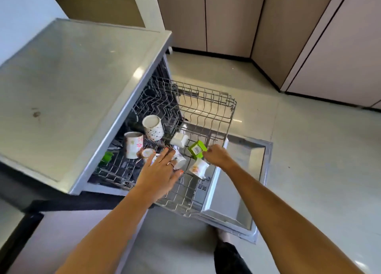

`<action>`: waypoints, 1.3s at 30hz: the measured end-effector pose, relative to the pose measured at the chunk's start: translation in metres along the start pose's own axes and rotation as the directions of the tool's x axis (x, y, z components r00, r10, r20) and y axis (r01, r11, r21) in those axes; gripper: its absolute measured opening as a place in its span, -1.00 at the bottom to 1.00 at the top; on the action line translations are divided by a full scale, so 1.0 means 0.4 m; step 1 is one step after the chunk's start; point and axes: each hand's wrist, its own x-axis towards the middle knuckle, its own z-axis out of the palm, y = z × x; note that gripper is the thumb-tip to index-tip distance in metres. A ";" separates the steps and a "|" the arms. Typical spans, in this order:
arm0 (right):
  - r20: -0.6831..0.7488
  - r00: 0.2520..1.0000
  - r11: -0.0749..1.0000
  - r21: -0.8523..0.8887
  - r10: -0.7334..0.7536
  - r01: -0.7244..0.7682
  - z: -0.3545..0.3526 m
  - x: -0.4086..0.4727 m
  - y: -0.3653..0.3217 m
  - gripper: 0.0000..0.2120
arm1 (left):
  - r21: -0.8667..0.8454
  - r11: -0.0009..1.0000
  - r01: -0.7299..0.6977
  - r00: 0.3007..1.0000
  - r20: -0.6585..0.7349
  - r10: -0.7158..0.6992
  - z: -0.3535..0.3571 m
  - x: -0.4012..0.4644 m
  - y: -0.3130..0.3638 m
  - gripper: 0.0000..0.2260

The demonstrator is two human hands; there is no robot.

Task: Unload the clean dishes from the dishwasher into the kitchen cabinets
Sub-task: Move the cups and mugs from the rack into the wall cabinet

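Head cam, looking down. Dishwasher rack (208, 110) pulled out over the dropped door (247, 183), under the counter (68, 84).

L hand (162, 168): fingers straight, loosely spread, palm down over the rack's middle, fingertips at a small white cup (179, 160). Contact w/ cup not certain, hand covers part of it. Ring on one finger.

R hand (216, 155): curled round the edge of a green square dish (197, 149), which sits tilted, label side up, near rack's front rail.

Other items in rack:
- tall white patterned mug (153, 127), rim up & tilted, toward the back
- white mug w/ pink floral print (133, 144), just left of it, nearer counter edge
- small brown-and-white cup (146, 153), beside L fingertips
- white square dish (179, 140), just behind the green one
- white printed cup (198, 168), below R hand, on its side
- green item (107, 157) at rack's left, partly hidden, kind unclear

Beige cabinets (226, 20) along far wall & right; pale tile floor (309, 150).
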 end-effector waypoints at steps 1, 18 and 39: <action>0.023 1.000 0.999 -0.039 0.008 -0.007 0.015 0.020 0.016 -0.71 | -0.016 1.000 0.004 0.999 0.032 -0.004 0.022 0.018 0.012 -0.35; 0.023 0.984 0.938 -0.299 -0.177 0.176 0.263 0.168 -0.022 -0.34 | -0.138 0.933 0.332 0.915 0.285 -0.284 0.214 0.049 -0.104 -0.48; -0.043 0.992 0.993 -0.015 -0.118 0.118 0.374 0.248 -0.053 -0.37 | -0.787 0.246 0.566 0.608 0.197 -0.769 0.380 0.341 -0.258 -0.32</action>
